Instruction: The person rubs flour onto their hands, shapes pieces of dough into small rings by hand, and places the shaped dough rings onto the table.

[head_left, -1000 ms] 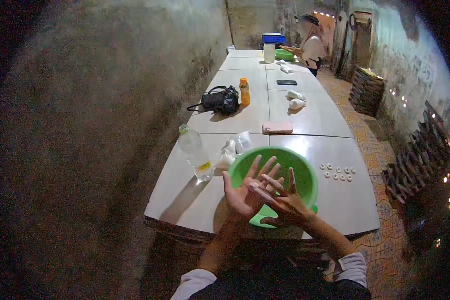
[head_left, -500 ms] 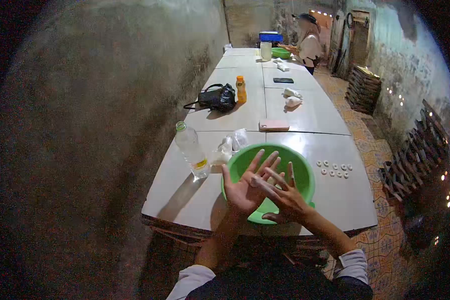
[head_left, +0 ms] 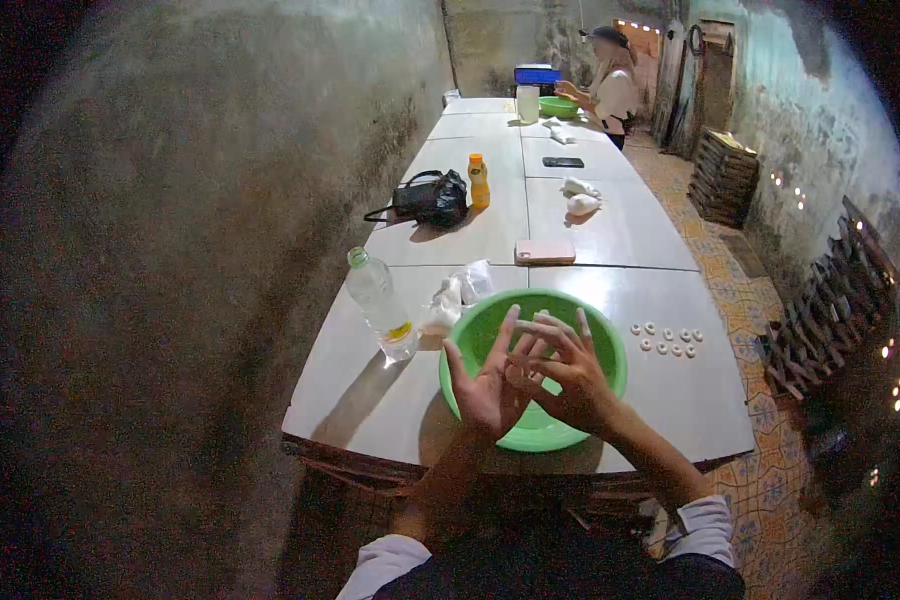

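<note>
Over the green basin (head_left: 615, 372), my left hand (head_left: 488, 395) is held palm up with its fingers stretched out. My right hand (head_left: 578, 388) reaches across it, fingers bent and fingertips brought together at the left palm. A small pale piece may lie between them, but the fingers hide it and I cannot make it out. Whitish residue coats the fingers of both hands. To the right of the basin, several small white rings (head_left: 677, 350) lie in two rows on the white table (head_left: 660, 420).
Left of the basin stand a clear bottle (head_left: 378, 300) and white plastic bags (head_left: 460, 292). Beyond are a pink phone (head_left: 545, 252), a black bag (head_left: 430, 200), an orange bottle (head_left: 478, 182), white bundles (head_left: 581, 198) and a dark phone (head_left: 563, 162). A person (head_left: 615, 85) works at the far end.
The fingers of my right hand, spread across the left palm before, have bent and drawn together there. At the far end, the person's hands have risen above the other green basin.
</note>
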